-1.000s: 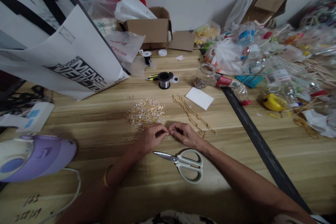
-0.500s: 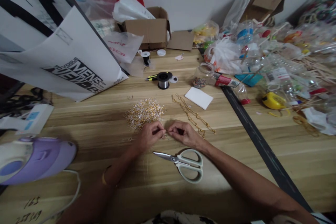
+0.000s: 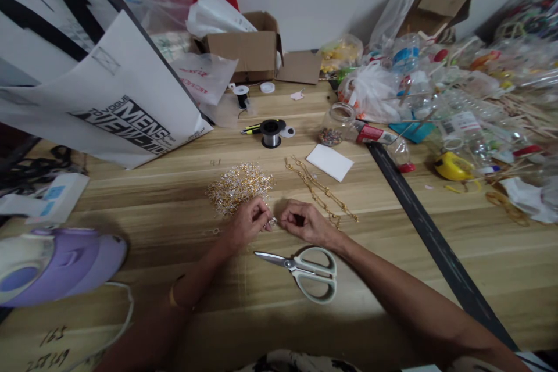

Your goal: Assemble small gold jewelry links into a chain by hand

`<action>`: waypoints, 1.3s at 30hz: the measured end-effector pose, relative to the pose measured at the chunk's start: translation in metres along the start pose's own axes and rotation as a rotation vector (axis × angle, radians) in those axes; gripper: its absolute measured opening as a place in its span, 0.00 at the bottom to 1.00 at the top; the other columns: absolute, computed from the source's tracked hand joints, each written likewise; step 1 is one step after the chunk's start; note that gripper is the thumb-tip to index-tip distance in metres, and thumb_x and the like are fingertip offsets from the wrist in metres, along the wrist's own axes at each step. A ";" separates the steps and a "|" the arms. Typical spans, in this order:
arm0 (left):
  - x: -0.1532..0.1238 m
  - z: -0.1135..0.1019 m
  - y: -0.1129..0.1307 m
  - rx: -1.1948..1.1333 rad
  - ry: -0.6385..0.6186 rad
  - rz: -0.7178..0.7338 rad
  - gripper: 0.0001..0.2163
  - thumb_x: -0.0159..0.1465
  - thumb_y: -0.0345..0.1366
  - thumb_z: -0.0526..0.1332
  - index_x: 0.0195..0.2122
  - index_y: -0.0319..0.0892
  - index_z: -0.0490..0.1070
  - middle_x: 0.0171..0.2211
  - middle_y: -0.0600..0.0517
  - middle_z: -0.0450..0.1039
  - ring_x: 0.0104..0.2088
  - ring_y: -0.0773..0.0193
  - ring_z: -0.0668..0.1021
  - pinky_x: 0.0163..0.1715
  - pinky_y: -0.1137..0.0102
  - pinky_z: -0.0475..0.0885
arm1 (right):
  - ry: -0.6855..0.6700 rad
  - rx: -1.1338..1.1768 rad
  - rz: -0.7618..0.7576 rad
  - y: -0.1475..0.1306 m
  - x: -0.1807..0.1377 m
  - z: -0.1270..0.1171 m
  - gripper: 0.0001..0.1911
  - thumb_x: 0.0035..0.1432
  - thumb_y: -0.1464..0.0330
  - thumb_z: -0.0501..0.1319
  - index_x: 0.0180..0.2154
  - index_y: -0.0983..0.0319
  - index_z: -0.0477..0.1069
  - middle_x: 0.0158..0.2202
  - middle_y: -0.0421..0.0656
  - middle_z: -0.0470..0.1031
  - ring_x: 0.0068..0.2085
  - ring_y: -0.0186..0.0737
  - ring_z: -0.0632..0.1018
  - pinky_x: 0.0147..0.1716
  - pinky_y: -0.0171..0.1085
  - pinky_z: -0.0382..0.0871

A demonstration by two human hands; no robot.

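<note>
Right of the wire spool (image 3: 271,132) sit a glass jar (image 3: 336,126) (beads inside) and a white card (image 3: 330,162); a cardboard box (image 3: 244,49) stands behind it.

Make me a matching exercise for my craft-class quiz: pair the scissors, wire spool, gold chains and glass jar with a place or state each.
1 scissors
2 wire spool
3 gold chains
4 glass jar

A just beyond the right hand
B holds coloured beads
C nearest the person
D behind the pile of gold findings

Pairs: 1-C, 2-D, 3-A, 4-B
</note>
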State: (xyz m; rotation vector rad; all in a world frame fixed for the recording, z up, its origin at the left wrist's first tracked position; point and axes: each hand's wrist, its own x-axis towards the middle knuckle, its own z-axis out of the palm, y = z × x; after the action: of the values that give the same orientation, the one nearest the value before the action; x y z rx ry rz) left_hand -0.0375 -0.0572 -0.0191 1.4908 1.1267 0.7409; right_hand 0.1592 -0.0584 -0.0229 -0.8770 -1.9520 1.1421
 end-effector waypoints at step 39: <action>0.002 0.004 0.010 -0.182 0.019 -0.070 0.12 0.51 0.39 0.67 0.26 0.38 0.67 0.20 0.56 0.71 0.21 0.71 0.73 0.24 0.75 0.70 | 0.021 -0.056 -0.049 -0.003 0.000 -0.001 0.08 0.62 0.69 0.55 0.31 0.64 0.67 0.30 0.42 0.68 0.31 0.34 0.68 0.31 0.32 0.62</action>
State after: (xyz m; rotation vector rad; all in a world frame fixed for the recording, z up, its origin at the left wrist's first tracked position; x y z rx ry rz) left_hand -0.0305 -0.0562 -0.0105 1.2880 1.0899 0.7897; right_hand 0.1595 -0.0591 -0.0203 -0.8626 -1.9861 1.0503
